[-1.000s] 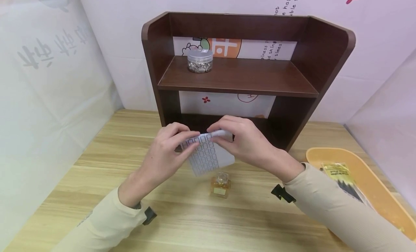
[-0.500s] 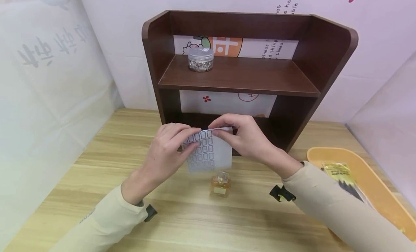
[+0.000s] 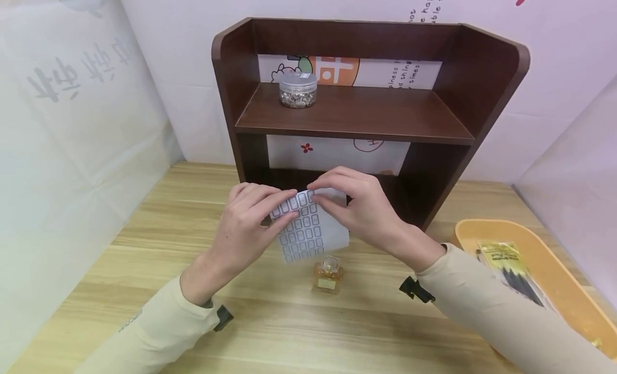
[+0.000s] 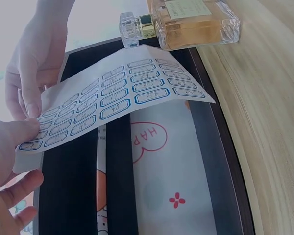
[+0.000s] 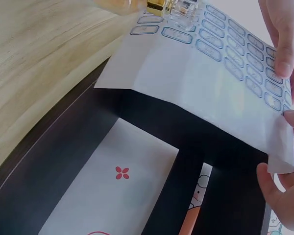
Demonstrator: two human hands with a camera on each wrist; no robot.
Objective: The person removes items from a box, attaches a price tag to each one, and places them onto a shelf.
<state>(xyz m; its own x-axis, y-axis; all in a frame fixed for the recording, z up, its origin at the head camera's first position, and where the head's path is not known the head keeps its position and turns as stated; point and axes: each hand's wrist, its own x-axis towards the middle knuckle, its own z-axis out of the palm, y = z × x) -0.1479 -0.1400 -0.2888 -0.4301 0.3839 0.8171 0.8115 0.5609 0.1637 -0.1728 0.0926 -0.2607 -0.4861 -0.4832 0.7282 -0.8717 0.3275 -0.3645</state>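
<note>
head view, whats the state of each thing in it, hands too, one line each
left hand, pinching the label sheet
right hand, pinching the label sheet
label sheet, held up, curved
perfume bottle, upright, capped
clear jar, upright, closed, with contents
yellow packet, lying in the orange tray, sealed or opened unclear
orange tray, holding the yellow packet
shelf unit, standing upright

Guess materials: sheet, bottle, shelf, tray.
Sheet: matte paper, likely; thin, bends softly.
Bottle: probably glossy glass; transparent, bright highlights.
Shelf: satin, possibly laminated board; flat dark-brown panels.
Tray: likely smooth plastic; uniform orange, rounded rim.
</note>
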